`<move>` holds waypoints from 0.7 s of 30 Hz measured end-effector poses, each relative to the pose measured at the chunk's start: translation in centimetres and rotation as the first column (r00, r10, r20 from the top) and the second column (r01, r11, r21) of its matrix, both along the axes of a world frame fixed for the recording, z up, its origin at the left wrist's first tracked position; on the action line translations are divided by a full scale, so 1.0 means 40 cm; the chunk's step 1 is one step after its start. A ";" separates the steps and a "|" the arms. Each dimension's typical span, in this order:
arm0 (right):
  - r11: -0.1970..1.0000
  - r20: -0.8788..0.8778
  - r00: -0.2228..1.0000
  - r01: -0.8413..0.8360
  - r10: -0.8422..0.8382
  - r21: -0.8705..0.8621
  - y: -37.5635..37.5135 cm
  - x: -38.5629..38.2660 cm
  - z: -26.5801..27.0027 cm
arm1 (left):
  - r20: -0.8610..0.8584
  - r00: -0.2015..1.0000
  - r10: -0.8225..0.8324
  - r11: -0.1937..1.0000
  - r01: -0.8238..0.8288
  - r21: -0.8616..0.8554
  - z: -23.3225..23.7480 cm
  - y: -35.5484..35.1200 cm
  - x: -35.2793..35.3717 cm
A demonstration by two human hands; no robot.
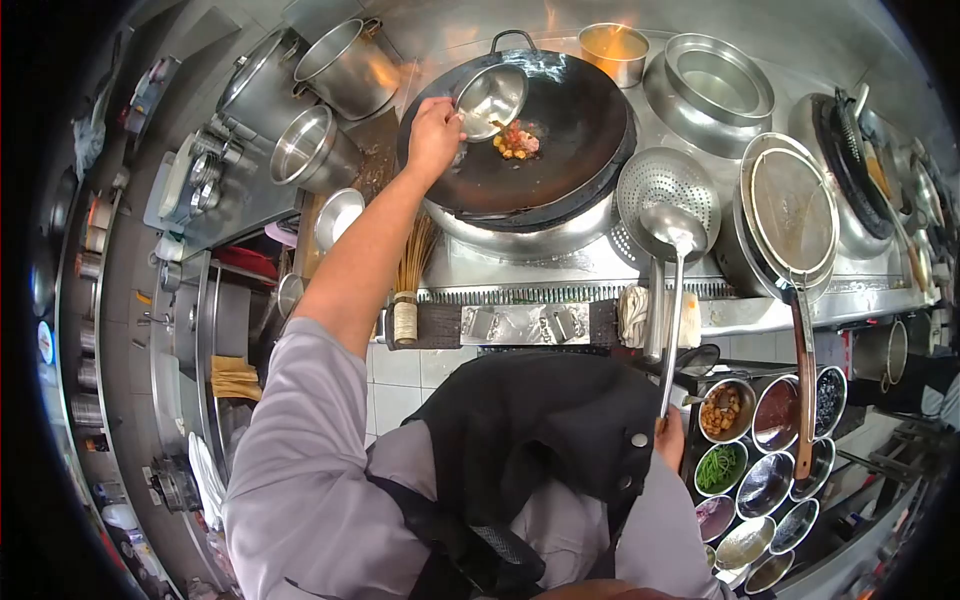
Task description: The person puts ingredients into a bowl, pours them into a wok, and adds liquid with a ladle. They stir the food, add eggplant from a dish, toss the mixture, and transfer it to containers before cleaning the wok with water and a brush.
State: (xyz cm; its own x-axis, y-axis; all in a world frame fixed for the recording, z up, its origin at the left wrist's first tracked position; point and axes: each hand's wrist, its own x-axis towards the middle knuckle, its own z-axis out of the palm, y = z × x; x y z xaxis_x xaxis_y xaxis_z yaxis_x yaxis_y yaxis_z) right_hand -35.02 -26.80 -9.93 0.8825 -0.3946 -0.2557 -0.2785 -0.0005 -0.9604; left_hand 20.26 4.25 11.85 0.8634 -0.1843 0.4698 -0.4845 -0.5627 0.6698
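My left hand (437, 138) is closed on the rim of a small metal bowl (494, 98), which is tilted over the black wok (560, 125). Just below the bowl's lip, a small heap of chopped red, yellow and pinkish food (516, 141) sits in the wok. Low on the right, my right hand (671, 438) grips the end of a long-handled ladle (672, 226); sleeve and apron partly cover this hand. The ladle's bowl lies in front of a perforated skimmer (655, 180), right of the wok.
A round strainer (793, 210) rests on a pot at the right. Ingredient containers (719, 468) stand below it. Behind the wok are a small pot (612, 55) and a wide basin (712, 85). Tall pots (350, 68) and a bamboo brush (412, 270) are on the left.
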 end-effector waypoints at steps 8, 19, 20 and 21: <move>0.976 -0.177 0.970 -0.139 0.168 0.167 0.066 0.197 0.619 | 0.021 1.000 -0.010 0.993 0.013 -0.117 0.050 0.066 0.007; 0.978 -0.010 0.983 -0.182 0.184 0.099 0.287 0.607 0.622 | 0.429 0.902 -0.057 0.994 0.090 -0.059 0.032 0.228 0.011; 0.993 -0.082 0.991 -0.096 0.101 0.064 0.288 0.614 0.614 | 0.280 0.955 -0.100 0.987 0.060 0.147 0.001 0.241 0.032; 0.977 -0.074 0.988 -0.145 0.134 -0.159 0.242 0.624 0.553 | 0.112 0.988 -0.103 0.936 0.058 0.348 -0.026 0.259 0.051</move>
State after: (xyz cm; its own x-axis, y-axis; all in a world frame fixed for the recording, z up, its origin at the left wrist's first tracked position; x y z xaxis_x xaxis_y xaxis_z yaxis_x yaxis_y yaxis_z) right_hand -10.05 -17.12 12.20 0.9161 -0.3096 -0.2546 -0.3243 -0.1991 -0.9248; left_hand 22.30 14.60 10.81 0.7765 -0.4199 0.4698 -0.6058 -0.7024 0.3737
